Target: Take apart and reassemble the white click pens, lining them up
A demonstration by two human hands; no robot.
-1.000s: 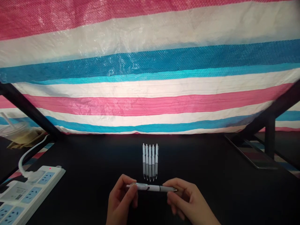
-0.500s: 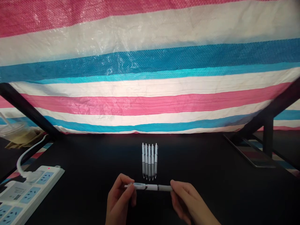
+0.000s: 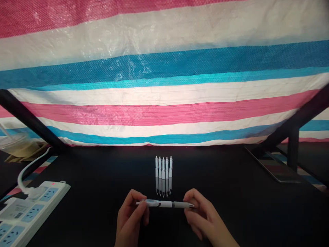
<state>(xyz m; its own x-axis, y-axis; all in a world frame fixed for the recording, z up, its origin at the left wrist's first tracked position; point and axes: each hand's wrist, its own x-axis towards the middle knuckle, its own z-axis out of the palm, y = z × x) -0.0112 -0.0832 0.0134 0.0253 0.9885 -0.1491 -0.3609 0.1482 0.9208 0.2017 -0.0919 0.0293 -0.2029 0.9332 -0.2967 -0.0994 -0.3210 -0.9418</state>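
My left hand (image 3: 133, 212) pinches the clip end of a white click pen (image 3: 164, 204) between thumb and fingers. The pen lies level across my view, its grey grip and silver tip pointing right. Around that tip my right hand (image 3: 202, 214) is loosely curled, its thumb and forefinger parted with the tip showing between them. Whether a finger of it still touches the pen, I cannot tell. Just beyond, several matching white pens (image 3: 163, 175) lie side by side in a row, tips toward me.
A white power strip (image 3: 42, 209) with a plugged-in cable lies at left on the black table (image 3: 102, 178). A dark flat device (image 3: 273, 164) rests at right by a black post. Striped sheeting (image 3: 164, 113) hangs behind. A plastic cup (image 3: 16, 142) stands far left.
My right hand has loosened from the pen's grip end and its thumb has dropped, so the silver tip now shows. My left hand keeps its hold.
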